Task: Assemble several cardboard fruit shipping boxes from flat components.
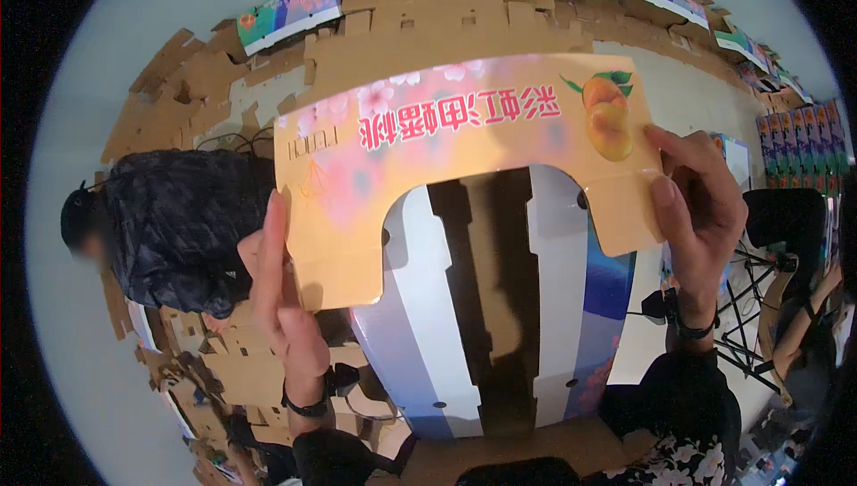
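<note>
Over the far part of the box (424, 325), the left hand (284, 303) and right hand (710, 205) grip opposite ends of the orange panel (482, 133). Left of the box is a person (178, 227).

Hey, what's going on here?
Someone's left fingers and right fingers hold the two ends of a printed orange cardboard panel. Below it shows a blue-and-white box with a brown gap down its middle; I can't tell whether the two are joined. Another person in dark clothes is at the left, and brown cardboard lies beyond.
</note>
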`<action>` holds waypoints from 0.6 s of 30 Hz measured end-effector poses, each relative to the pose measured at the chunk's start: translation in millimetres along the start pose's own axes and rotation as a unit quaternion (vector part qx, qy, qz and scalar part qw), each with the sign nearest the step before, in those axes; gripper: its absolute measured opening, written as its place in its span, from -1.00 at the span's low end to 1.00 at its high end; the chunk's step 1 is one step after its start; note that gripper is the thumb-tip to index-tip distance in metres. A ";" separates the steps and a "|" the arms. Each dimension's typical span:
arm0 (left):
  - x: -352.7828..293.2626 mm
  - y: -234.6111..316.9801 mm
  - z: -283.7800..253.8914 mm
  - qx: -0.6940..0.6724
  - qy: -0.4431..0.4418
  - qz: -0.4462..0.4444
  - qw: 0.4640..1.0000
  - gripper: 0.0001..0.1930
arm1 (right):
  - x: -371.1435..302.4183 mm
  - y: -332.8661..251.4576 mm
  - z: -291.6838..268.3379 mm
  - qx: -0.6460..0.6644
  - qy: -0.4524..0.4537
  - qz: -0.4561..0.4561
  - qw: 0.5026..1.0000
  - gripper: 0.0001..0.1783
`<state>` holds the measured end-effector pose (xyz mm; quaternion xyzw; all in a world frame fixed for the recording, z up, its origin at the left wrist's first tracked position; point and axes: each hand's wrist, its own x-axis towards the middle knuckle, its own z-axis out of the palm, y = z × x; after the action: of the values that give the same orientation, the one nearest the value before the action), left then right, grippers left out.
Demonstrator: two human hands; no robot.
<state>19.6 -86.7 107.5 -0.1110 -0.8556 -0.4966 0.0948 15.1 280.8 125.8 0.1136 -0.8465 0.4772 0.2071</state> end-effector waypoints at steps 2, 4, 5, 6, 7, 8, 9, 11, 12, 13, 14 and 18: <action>0.5 7.0 -0.2 0.036 -0.015 -0.012 0.999 -0.30 | -4.0 -9.1 -0.3 -0.003 -0.017 0.084 0.996 -0.56; 2.1 10.4 4.9 -0.008 0.032 -0.057 0.998 -0.29 | -6.8 -14.9 1.8 0.057 -0.020 0.123 0.991 -0.55; 2.4 11.3 8.2 -0.021 0.043 -0.059 0.997 -0.28 | -8.7 -16.9 4.2 0.129 0.002 0.145 0.981 -0.54; 2.2 11.6 13.0 -0.035 0.036 -0.049 0.998 -0.28 | -10.4 -18.2 5.7 0.124 -0.010 0.150 0.981 -0.54; 1.9 11.6 17.7 -0.081 0.053 -0.051 0.994 -0.27 | -12.8 -18.5 9.2 0.165 0.015 0.153 0.974 -0.54; 1.5 11.3 22.6 -0.125 0.071 -0.054 0.988 -0.26 | -13.9 -17.8 10.3 0.193 0.032 0.167 0.966 -0.54; 0.4 11.7 26.5 -0.153 0.067 -0.068 0.984 -0.24 | -15.4 -16.5 11.5 0.208 0.040 0.158 0.964 -0.54; -0.4 10.6 35.3 -0.152 0.067 -0.060 0.984 -0.30 | -16.6 -11.7 10.1 0.183 0.015 0.154 0.971 -0.56; -0.5 10.2 38.6 -0.156 0.074 -0.060 0.983 -0.35 | -17.0 -8.9 8.8 0.184 0.011 0.147 0.972 -0.56; -1.3 10.3 41.3 -0.153 0.070 -0.048 0.985 -0.35 | -17.7 -6.0 7.7 0.168 0.007 0.130 0.977 -0.55; -1.7 10.6 43.0 -0.185 0.088 -0.058 0.977 -0.35 | -18.1 -3.4 6.5 0.162 0.008 0.120 0.979 -0.55; -5.2 15.3 42.5 -0.252 0.097 -0.088 0.959 -0.36 | -21.3 2.5 6.0 0.142 0.009 0.079 0.987 -0.56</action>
<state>26.8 -42.8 98.0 -0.0072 -0.6960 -0.7107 0.1024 31.6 276.8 111.3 0.0701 -0.7749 0.6081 0.1578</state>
